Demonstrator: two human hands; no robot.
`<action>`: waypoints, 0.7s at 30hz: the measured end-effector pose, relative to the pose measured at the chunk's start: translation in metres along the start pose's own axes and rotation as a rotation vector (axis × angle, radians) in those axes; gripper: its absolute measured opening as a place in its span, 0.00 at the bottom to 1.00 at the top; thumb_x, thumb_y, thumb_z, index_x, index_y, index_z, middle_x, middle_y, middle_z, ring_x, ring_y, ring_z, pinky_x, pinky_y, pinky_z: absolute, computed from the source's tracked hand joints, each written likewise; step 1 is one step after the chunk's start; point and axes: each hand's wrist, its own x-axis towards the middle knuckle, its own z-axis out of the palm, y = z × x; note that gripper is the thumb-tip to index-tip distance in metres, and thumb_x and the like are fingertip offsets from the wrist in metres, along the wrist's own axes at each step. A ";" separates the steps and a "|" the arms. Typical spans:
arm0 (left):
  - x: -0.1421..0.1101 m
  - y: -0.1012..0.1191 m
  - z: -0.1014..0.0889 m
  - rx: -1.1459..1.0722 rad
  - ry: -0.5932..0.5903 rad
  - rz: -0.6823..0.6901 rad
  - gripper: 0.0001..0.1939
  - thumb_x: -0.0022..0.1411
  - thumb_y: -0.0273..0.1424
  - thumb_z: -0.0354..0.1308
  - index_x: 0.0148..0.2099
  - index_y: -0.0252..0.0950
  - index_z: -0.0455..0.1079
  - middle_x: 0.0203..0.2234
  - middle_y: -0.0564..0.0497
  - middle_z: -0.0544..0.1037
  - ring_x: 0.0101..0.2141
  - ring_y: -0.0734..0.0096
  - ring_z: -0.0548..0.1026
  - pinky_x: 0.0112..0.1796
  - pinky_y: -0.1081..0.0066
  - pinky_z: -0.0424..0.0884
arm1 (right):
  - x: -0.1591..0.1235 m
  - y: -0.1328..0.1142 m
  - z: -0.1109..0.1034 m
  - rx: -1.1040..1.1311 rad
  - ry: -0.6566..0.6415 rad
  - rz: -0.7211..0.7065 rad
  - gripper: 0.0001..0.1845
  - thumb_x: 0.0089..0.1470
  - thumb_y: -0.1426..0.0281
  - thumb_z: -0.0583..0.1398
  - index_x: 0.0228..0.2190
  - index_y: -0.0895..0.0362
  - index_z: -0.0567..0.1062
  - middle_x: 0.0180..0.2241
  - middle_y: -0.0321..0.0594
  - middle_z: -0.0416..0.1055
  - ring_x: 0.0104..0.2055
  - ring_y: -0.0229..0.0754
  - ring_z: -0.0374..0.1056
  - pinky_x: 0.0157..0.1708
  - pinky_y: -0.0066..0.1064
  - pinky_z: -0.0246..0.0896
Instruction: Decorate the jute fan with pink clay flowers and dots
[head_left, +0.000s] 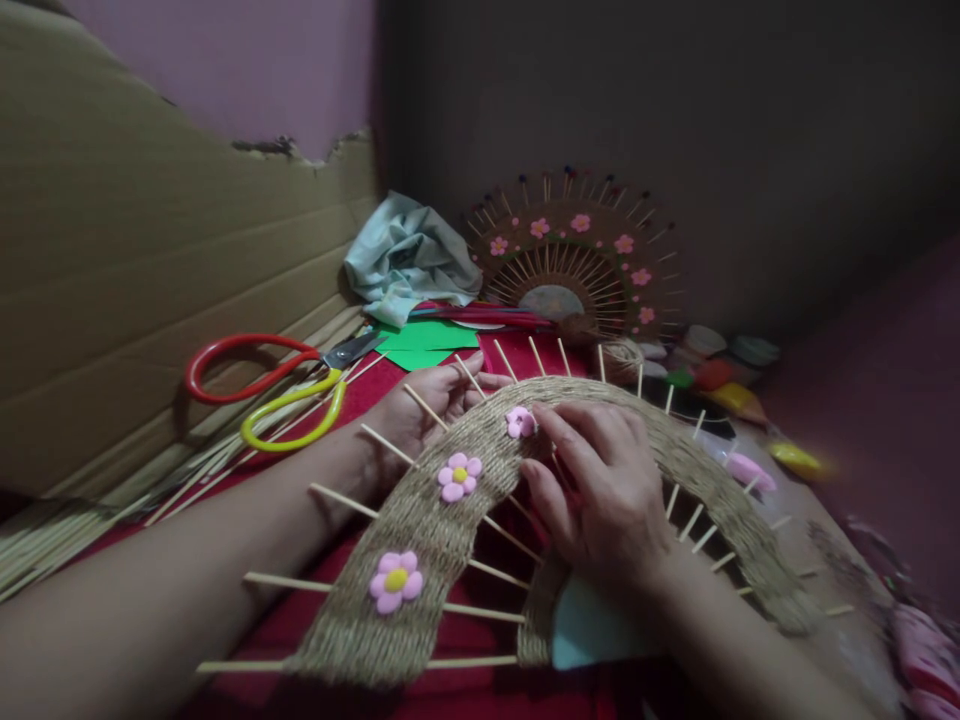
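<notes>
A half-round fan (420, 510) of twine woven over thin sticks stands tilted in front of me. Two finished pink flowers with yellow centres, one low (396, 582) and one above it (459, 477), lie on its band. A third, partly formed pink flower (519, 422) sits higher up, without a yellow centre. My right hand (600, 480) has its index fingertip on this flower's right edge, thumb apart and lower down. Behind the fan's upper left, my left hand (442, 395) supports it; the band and sticks hide part of its fingers.
Scissors (292, 350) with red and yellow handles lie at left over thin sticks (187, 475). Beyond are green sheets (424, 345), a pale blue cloth (412, 255) and another flowered fan (581, 235). Jars (754, 350) and coloured packets (739, 400) sit at right. Cardboard (150, 250) borders the left.
</notes>
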 end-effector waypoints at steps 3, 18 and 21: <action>0.001 0.005 0.004 -0.109 0.112 -0.108 0.25 0.71 0.37 0.37 0.58 0.20 0.58 0.20 0.50 0.77 0.22 0.73 0.74 0.31 0.69 0.70 | 0.000 0.000 0.001 -0.006 -0.024 0.000 0.19 0.54 0.70 0.58 0.44 0.70 0.75 0.38 0.55 0.73 0.40 0.52 0.67 0.42 0.50 0.60; 0.000 0.009 0.005 -0.234 0.104 -0.089 0.25 0.71 0.36 0.35 0.55 0.20 0.62 0.19 0.44 0.77 0.22 0.65 0.78 0.25 0.68 0.75 | 0.000 0.001 0.003 -0.059 -0.080 0.005 0.19 0.56 0.65 0.57 0.45 0.65 0.75 0.39 0.50 0.74 0.39 0.51 0.66 0.41 0.48 0.59; 0.001 0.008 0.003 -0.228 0.121 -0.105 0.25 0.71 0.36 0.35 0.55 0.21 0.62 0.22 0.42 0.78 0.24 0.64 0.79 0.27 0.67 0.75 | -0.001 0.002 0.002 -0.003 -0.029 -0.024 0.21 0.55 0.68 0.58 0.46 0.70 0.74 0.39 0.53 0.74 0.41 0.50 0.67 0.44 0.49 0.59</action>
